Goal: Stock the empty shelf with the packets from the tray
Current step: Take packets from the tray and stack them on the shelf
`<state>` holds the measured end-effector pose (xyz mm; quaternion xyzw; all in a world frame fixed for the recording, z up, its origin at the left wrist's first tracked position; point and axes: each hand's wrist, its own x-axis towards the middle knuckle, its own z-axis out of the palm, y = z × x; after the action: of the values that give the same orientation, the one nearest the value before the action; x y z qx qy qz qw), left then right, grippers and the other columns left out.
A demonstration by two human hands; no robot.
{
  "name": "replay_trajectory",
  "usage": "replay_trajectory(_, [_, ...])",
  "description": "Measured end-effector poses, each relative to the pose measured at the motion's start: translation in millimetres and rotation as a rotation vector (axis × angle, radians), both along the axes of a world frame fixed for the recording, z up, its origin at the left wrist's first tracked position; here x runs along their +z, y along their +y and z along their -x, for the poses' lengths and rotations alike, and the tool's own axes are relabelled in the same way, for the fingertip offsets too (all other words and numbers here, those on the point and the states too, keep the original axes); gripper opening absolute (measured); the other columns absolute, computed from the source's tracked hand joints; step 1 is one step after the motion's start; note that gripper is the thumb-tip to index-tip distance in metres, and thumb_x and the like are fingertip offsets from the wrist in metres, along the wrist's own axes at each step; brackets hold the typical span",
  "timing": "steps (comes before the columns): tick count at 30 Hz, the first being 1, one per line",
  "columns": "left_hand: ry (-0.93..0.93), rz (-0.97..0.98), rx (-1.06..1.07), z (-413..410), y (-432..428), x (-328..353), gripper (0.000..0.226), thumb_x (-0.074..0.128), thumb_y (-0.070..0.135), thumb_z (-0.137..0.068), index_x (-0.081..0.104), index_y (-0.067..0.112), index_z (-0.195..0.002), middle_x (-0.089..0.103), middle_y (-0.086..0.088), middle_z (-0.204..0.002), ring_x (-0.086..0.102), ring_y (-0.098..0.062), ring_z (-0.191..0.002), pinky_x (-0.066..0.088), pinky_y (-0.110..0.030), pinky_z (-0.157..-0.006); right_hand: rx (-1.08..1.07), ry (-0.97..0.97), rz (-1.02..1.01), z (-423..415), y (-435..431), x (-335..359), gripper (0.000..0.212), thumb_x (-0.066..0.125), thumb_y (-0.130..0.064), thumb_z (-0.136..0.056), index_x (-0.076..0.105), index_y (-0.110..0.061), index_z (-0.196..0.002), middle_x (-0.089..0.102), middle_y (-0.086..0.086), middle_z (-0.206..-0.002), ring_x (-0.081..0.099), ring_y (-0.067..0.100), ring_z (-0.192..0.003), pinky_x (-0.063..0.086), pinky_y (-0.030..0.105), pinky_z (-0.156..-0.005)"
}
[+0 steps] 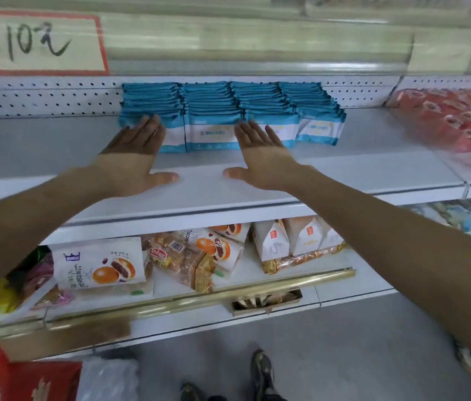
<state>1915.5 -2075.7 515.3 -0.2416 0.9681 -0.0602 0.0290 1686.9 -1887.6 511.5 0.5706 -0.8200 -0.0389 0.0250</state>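
Fingers (149, 127) of left hand (134, 157) and right hand (260, 157) touch glossy rectangular packets (214, 131).

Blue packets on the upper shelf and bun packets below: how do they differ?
The blue packets stand in four tidy rows; the bun packets lie loose and overlapping. The blue packets are blue and white, all alike; the bun packets are white with pictures of orange buns. The left hand and right hand touch the blue packets, not the bun packets. Both sit on white shelves.
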Motion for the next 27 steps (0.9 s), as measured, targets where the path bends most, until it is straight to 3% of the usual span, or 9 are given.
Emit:
replay_trajectory(5, [0.013,-0.048,0.02,-5,25,-5,0.11,0.02,0.087,-0.084,-0.009,0.015,-0.162,-0.022,0.001,-0.168,-0.018,-0.015,-0.155,-0.002,-0.04,-0.127,-0.025,-0.056,0.04,2,34,-11,0.101,0.041,-0.072,-0.096,0.0,-0.008,-0.163,-0.003,0.009,-0.171,-0.004,0.025,-0.158,0.003,0.048,-0.128])
replay_trajectory(16, [0.074,-0.003,0.053,5,90,-5,0.106,0.022,0.083,-0.086,0.009,0.009,-0.162,0.002,-0.01,-0.171,0.003,-0.027,-0.158,0.011,-0.052,-0.127,-0.03,-0.133,0.1,60,98,-8,0.095,0.043,-0.068,-0.098,0.008,-0.007,-0.162,0.008,0.012,-0.17,0.009,0.028,-0.157,0.012,0.045,-0.128])
replay_trajectory(23, [0.099,0.045,0.079,15,124,-2,0.102,0.022,0.079,-0.089,0.008,0.009,-0.162,0.005,-0.011,-0.171,0.007,-0.029,-0.157,0.013,-0.051,-0.127,-0.151,-0.058,0.274,144,122,-5,0.093,0.055,-0.055,-0.098,0.008,-0.006,-0.162,0.007,0.012,-0.17,0.004,0.029,-0.158,0.015,0.045,-0.127])
replay_trajectory(27, [0.081,0.081,0.08,24,134,-4,0.101,0.022,0.078,-0.091,0.01,0.006,-0.161,0.009,-0.013,-0.17,0.008,-0.03,-0.157,0.012,-0.05,-0.127,-0.14,-0.068,0.255,192,119,7,0.107,0.067,-0.057,-0.09,0.004,-0.009,-0.162,0.001,0.007,-0.171,-0.002,0.025,-0.158,0.012,0.045,-0.128])
